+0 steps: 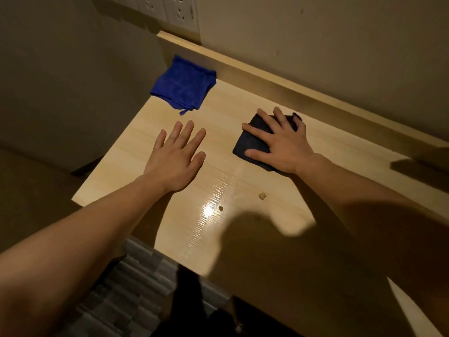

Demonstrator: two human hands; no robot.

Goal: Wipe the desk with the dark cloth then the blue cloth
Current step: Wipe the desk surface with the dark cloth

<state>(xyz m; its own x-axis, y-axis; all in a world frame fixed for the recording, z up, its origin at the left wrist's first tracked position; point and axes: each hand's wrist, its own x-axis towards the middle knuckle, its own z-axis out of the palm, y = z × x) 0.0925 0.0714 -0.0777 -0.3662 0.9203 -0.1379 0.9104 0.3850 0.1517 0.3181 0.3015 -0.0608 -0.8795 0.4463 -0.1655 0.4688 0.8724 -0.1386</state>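
Observation:
A light wooden desk (pixel 243 215) fills the middle of the view. The folded dark cloth (pixel 252 142) lies on it toward the right, and my right hand (pixel 279 142) presses flat on top of it with fingers spread. My left hand (pixel 177 154) hovers or rests flat over the bare desk to the left of the dark cloth, fingers apart, holding nothing. The folded blue cloth (pixel 184 83) lies at the desk's far left corner, just beyond my left hand and apart from it.
A raised wooden back rail (pixel 279 81) runs along the desk against the wall. Two small crumbs (pixel 262 196) lie near a bright glare spot on the desk. Wall sockets (pixel 170 13) sit above the far corner. The desk's left edge drops to the floor.

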